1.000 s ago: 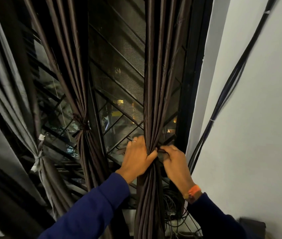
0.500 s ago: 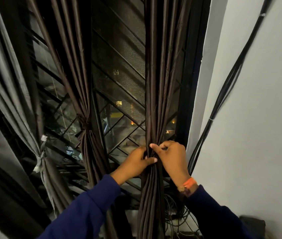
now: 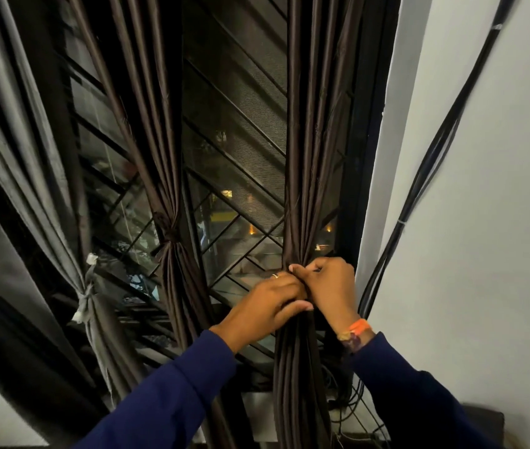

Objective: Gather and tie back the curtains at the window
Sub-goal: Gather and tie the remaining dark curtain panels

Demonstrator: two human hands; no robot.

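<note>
A dark brown curtain (image 3: 314, 157) hangs gathered into a narrow bundle at the right side of the window. My left hand (image 3: 267, 307) wraps the front of the bundle at waist height, thumb pressed across the folds. My right hand (image 3: 328, 286) pinches the same spot from the right, fingertips touching my left hand. Any tie between the fingers is hidden. A second brown curtain (image 3: 156, 140) in the middle is knotted (image 3: 169, 234). A grey curtain (image 3: 30, 157) at the left is bound with a pale strip (image 3: 87, 296).
A black window grille with diagonal bars (image 3: 241, 176) sits behind the curtains. A white wall (image 3: 484, 254) stands at the right with black cables (image 3: 419, 196) running down it. Loose wires (image 3: 348, 403) lie at the sill. A dark object (image 3: 484, 426) sits in the lower right corner.
My left hand moved from behind the bundle onto its front and rose slightly. My right hand came over the folds to meet it, and both now pinch one spot.
</note>
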